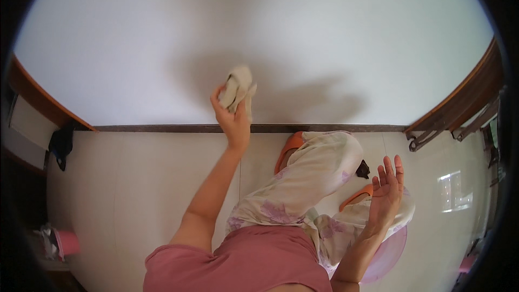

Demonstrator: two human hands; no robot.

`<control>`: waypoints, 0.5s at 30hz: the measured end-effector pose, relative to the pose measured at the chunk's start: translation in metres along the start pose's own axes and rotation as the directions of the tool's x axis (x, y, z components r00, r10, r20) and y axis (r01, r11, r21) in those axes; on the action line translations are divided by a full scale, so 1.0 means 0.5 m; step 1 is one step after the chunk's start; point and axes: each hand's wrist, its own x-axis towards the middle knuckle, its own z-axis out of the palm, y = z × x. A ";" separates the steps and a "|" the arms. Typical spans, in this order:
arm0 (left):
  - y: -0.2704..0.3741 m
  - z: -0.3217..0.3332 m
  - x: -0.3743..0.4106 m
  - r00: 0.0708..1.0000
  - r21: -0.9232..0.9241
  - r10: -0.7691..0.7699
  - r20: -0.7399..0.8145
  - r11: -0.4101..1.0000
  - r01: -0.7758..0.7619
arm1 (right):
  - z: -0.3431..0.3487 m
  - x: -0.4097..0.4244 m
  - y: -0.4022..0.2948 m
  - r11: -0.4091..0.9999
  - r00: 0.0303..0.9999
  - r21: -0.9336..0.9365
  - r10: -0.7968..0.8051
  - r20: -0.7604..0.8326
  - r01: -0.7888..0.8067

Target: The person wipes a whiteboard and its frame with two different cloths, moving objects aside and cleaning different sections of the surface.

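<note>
My left hand (235, 119) grips a folded cream cloth (239, 87) close to the white wall (162, 48), above the dark skirting board. Whether the cloth touches the wall I cannot tell. My right hand (387, 194) is raised palm up near my right knee, with its fingers apart and nothing in it. Shadows of the hands and cloth fall on the wall.
A translucent pink plastic basin (385, 257) is partly hidden by my right arm. A small dark object (363, 169) lies between my feet in orange slippers (290, 148). Brown wooden door frames (454, 97) bound the wall. A pink bin (68, 242) stands at left.
</note>
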 end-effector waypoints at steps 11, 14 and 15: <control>0.035 0.383 0.188 0.290 0.189 0.901 0.324 0.239 -0.952 | -0.081 0.020 -0.018 0.997 0.982 0.069 0.051 -0.180 -0.039; -0.053 0.401 0.150 0.282 0.164 0.904 0.322 0.240 -0.957 | -0.070 0.033 -0.034 0.998 0.988 0.009 0.064 -0.139 -0.064; -0.082 0.401 0.129 0.414 0.052 0.803 0.430 0.435 -0.899 | -0.065 0.040 -0.038 0.998 0.990 0.021 0.057 -0.128 -0.054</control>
